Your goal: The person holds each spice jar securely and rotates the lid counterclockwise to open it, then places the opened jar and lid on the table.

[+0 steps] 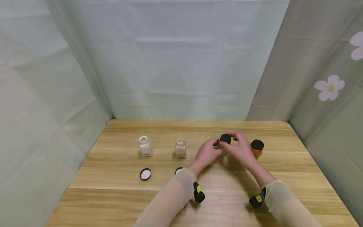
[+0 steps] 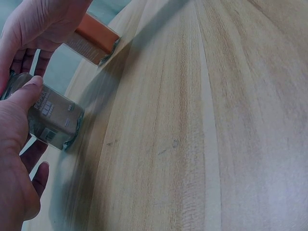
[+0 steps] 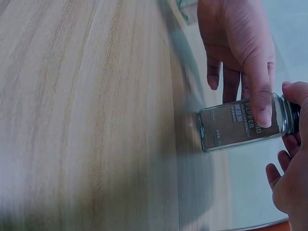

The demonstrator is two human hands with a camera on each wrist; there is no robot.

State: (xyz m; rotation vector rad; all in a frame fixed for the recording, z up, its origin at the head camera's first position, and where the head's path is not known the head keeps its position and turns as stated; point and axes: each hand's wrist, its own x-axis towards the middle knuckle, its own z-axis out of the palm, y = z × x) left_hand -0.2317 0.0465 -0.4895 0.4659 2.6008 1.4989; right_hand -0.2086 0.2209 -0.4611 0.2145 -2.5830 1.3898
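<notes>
A square glass pepper jar (image 3: 224,126) with brown powder stands on the wooden table, between both hands. My left hand (image 1: 208,153) grips its body, thumb lying across the label in the right wrist view. On top, my right hand (image 1: 241,150) holds the black lid (image 1: 225,138) between thumb and fingers. Just right of that hand is a jar of orange powder (image 1: 256,153), its black lid on; its lower part shows in the left wrist view as an orange block (image 2: 94,36).
Left of the hands stand two lidless glass jars, one with white contents (image 1: 146,148), one with pale beige powder (image 1: 180,150). A black-rimmed lid (image 1: 146,174) lies in front of the first; another lid (image 1: 178,170) is partly behind the left sleeve. Curtains surround the wooden table (image 1: 113,170).
</notes>
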